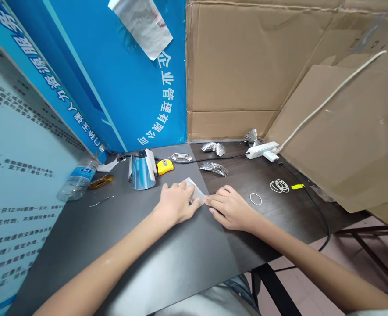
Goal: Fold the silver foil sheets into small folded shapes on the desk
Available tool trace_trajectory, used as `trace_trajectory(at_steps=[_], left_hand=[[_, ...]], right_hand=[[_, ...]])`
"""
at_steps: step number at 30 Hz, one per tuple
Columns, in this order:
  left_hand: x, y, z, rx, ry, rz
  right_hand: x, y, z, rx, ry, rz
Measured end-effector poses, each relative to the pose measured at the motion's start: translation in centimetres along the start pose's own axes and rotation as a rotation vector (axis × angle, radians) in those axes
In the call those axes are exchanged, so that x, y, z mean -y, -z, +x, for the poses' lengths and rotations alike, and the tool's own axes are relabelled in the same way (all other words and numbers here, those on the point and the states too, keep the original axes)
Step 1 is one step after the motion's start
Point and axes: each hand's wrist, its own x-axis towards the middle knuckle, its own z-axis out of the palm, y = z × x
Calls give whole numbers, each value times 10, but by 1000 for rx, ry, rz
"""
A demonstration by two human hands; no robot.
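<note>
A thin, translucent whitish plastic piece point(197, 194) lies on the dark counter point(167, 267), partly under the fingers of the left hand point(176, 202) and reaching out to its right. That hand rests over it with fingers bent; whether it grips or only presses, I cannot tell. The right hand point(228, 208) touches the piece's right corner with its fingertips, pinch unclear. Farther left, a yellow tape measure point(165, 166) stands beside a shiny blue curved sheet point(143, 172).
</note>
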Motion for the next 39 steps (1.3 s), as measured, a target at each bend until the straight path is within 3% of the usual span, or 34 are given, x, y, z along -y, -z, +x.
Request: trace_trajectory(at_steps=[6, 14, 24, 26, 32, 39], left_hand=[[-24, 10, 15, 1, 139, 51], [-31, -13, 4, -97, 176, 26], [-35, -18, 9, -160, 247, -4], [-35, -18, 9, -165, 256, -16], [-34, -18, 8, -158, 268, -45], [-32, -22, 7, -178, 261, -91]], right_hand=[[5, -4, 2, -14, -33, 31], [2, -2, -4, -47, -324, 402], [-31, 13, 9, 119, -377, 721], [-38, 13, 11, 123, -327, 696], [-62, 12, 10, 144, 75, 373], [-79, 8, 15, 152, 156, 264]])
